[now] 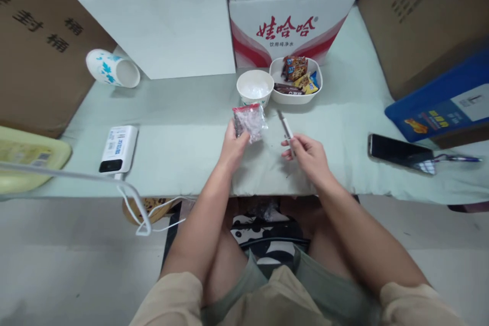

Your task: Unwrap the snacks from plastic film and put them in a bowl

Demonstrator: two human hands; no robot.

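Note:
My left hand is closed on a small clear plastic packet with a red top strip and dark contents, held just above the pale green tabletop. My right hand pinches a thin white pen-like tool that points away from me toward the bowls. Just beyond the packet stands a round white bowl that looks empty. To its right is a squarish white bowl with several wrapped snacks in it.
A white power bank with a trailing white cable lies at left. A white cup with blue print lies on its side at the back left. A black phone and a blue folder are at right. Cardboard and white boxes line the back.

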